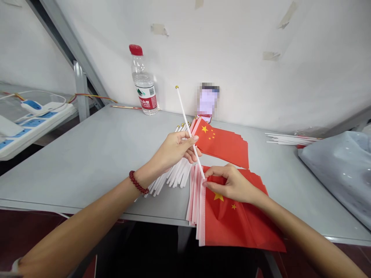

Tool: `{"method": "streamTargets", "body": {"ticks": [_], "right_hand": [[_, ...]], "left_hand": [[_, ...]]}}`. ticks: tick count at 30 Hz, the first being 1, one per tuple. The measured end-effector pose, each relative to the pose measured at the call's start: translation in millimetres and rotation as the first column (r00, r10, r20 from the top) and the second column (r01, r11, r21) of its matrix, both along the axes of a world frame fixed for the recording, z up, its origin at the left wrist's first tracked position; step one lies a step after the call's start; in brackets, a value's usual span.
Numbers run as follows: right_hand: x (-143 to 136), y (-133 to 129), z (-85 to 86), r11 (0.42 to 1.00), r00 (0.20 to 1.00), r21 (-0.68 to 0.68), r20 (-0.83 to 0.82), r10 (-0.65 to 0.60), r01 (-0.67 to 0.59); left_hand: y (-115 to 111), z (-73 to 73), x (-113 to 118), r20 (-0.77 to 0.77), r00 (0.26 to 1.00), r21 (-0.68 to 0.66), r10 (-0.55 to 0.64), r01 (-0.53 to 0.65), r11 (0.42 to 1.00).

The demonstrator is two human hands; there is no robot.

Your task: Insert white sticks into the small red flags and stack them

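Observation:
My left hand (181, 148) grips a white flagpole (185, 116) with a gold tip, tilted with its tip up and to the left. The pole's lower end meets the top of the white sleeve edge of a red flag (243, 227) with yellow stars. At that corner my right hand (228, 183) pinches the flag between thumb and fingers. This flag lies on a stack of similar flags that overhangs the table's front edge. Behind my hands is a second pile of red flags (226, 144). A bunch of white poles (174, 173) lies under my left hand, partly hidden.
A grey table (87, 154) stands against a white wall. At the back are a water bottle (144, 85) and a blurred phone (207, 102). On the right lie more white sticks (286, 139) and a greyish plastic bag (342, 166). A power strip (37, 123) sits at left.

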State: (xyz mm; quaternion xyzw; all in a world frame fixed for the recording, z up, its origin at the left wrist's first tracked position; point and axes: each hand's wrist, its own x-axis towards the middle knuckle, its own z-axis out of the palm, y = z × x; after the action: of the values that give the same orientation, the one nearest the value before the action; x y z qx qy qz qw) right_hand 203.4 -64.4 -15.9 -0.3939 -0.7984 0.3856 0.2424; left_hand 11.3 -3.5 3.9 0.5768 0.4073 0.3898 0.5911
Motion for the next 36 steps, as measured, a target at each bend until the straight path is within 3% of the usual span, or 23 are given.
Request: {"method": "streamTargets", "body": {"ticks": [9, 21, 31, 36], "right_hand": [[-1, -1, 1.2, 1.000, 1.000, -0.018, -0.007, 0.004, -0.004], [-1, -1, -1.4, 0.998, 0.999, -0.061, 0.048, -0.009, 0.012], [-1, -1, -2.8, 0.991, 1.000, -0.133, 0.007, 0.028, -0.026], [-1, 0, 0.1, 0.984, 0.997, -0.176, -0.073, -0.005, -0.008]], "left_hand": [[0, -2.9, 0, -0.047, 0.999, -0.019, -0.021, 0.020, 1.000], [-3, -2.6, 5, -0.075, 0.996, -0.002, 0.039, -0.040, 0.999], [-5, 4.3, -1, -0.085, 0.994, 0.111, -0.066, 0.075, 0.991], [-2, 6.3, -5, -0.064, 0.988, 0.088, -0.144, 0.149, 0.985]]}}
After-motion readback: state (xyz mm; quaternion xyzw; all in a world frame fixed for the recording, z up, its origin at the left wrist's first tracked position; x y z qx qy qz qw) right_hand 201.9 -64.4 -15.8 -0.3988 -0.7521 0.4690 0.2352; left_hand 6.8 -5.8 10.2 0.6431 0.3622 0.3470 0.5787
